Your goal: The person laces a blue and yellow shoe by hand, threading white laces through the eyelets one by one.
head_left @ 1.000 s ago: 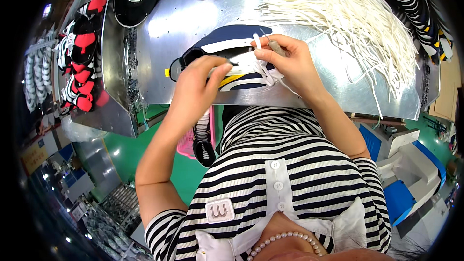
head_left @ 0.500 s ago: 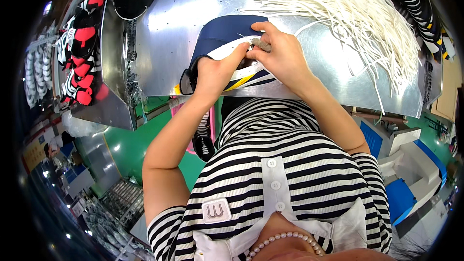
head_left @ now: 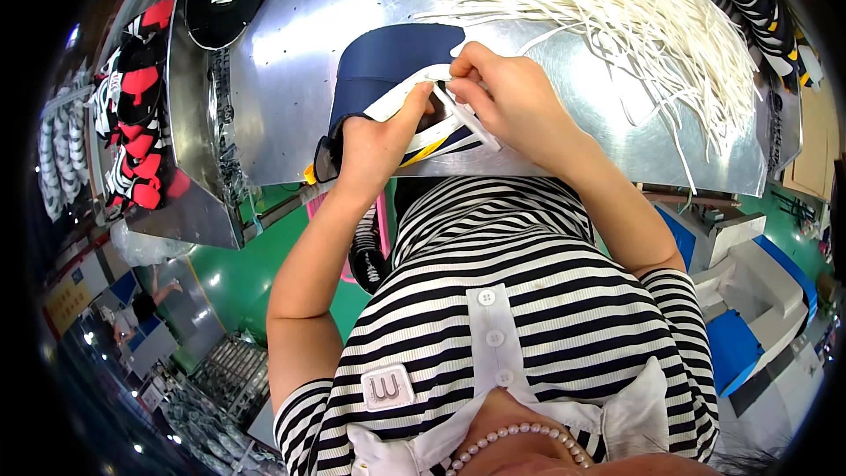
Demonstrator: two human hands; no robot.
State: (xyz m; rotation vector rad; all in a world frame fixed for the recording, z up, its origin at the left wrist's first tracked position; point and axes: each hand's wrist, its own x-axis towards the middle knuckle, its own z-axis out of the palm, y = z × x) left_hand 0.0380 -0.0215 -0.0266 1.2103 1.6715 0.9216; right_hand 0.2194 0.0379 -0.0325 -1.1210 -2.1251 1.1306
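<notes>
The left hand (head_left: 374, 145) grips the blue shoe (head_left: 392, 55) by the near edge of the metal table (head_left: 282, 97). The right hand (head_left: 520, 106) touches its white strip; I can't tell what it grips.

Lace pile (head_left: 634, 44) on tbl (head_left: 273, 97), R of shoe (head_left: 388, 57).

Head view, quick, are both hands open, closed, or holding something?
Left hand: closed on the navy shoe upper.
Right hand: pinched closed at the upper's edge; what it holds can't be told.
</notes>
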